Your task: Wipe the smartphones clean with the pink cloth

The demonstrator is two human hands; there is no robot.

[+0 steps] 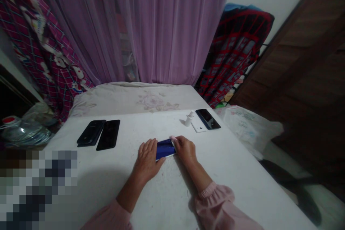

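A blue smartphone (165, 149) lies flat on the white table (167, 194), its glossy back facing up. My left hand (147, 160) covers its left end with the fingers spread, and my right hand (185, 149) grips its right end. The two hands hide both ends of the phone. Further left lie two black smartphones (91, 133) (108, 135), side by side. Beyond my right hand, a dark smartphone (208, 119) rests partly on a white smartphone (198, 125), next to a small white dropper bottle (189, 119).
A pale floral pillow (137, 99) lies along the table's far edge, with a sheer purple curtain (134, 25) behind it. A white plastic bag (248, 129) sits past the right edge, and a brown wooden door (293, 54) stands at the right.
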